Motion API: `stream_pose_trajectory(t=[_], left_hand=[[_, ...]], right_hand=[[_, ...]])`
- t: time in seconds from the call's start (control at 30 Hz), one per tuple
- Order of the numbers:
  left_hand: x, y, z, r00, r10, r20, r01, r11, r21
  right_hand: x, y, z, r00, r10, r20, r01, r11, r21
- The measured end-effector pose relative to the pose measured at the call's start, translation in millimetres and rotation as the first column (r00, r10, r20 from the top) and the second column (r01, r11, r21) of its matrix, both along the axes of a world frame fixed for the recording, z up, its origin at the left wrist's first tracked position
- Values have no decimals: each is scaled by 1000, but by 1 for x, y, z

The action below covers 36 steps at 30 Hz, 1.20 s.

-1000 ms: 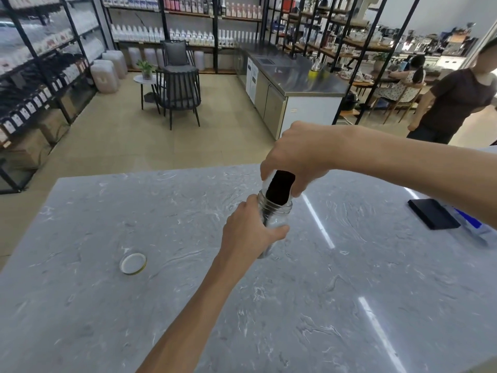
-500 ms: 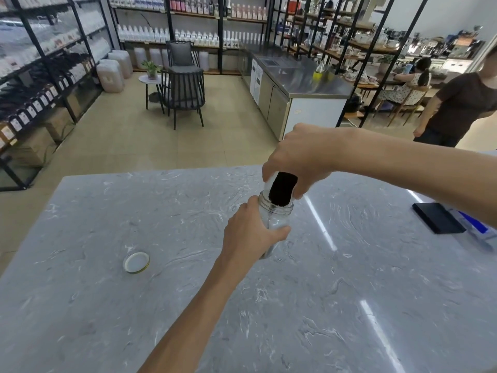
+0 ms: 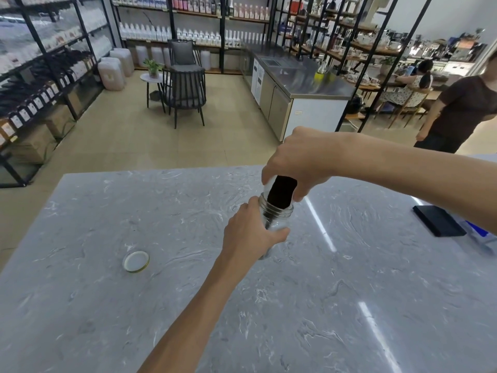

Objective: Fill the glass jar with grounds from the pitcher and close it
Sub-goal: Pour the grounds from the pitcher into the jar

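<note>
Left hand (image 3: 248, 232): wrapped around the glass jar (image 3: 277, 219), thumb across the near side, steadying it upright on the grey marble table (image 3: 349, 305).
Right hand (image 3: 298, 160): clamped from above on the pitcher (image 3: 269, 184), which is tipped steeply so its mouth points down into the jar's open neck.
Grounds (image 3: 282, 191): a dark mass filling the tilted pitcher's opening and reaching the jar's threaded rim; whether any has settled at the jar's bottom cannot be told behind the hand.
Jar position: near the table's middle, with the pitcher touching or just above it at its 12 o'clock.
Lid (image 3: 136, 261): lying flat on the table with its white inside up, well apart from the jar at about its 8 o'clock.
Black flat object (image 3: 438, 220): on the table at the jar's 3 o'clock, partly under the right forearm, a blue-and-white item just beside it.
Beyond the table: a dark chair (image 3: 185, 84) at 11 o'clock, a steel counter (image 3: 304, 82) at 12 o'clock, a standing person (image 3: 462, 111) at 2 o'clock.
</note>
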<state>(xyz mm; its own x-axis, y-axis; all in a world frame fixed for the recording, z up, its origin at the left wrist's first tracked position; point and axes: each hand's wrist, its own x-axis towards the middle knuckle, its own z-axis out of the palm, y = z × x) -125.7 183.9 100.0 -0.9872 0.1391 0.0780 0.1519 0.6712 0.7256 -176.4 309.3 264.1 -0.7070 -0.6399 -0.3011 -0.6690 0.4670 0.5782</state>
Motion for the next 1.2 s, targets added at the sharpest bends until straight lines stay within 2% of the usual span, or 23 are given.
stream_pose_trajectory(t=[0.63, 1.2], left_hand=[[-2, -2, -3, 1000, 19, -12, -19, 1000, 2], [-1, -2, 0, 1000, 22, -10, -22, 1000, -9]], right_hand=[[-5, 1, -3, 1000, -9, -9, 9, 999, -40], [6, -6, 4, 998, 53, -47, -52, 999, 13]])
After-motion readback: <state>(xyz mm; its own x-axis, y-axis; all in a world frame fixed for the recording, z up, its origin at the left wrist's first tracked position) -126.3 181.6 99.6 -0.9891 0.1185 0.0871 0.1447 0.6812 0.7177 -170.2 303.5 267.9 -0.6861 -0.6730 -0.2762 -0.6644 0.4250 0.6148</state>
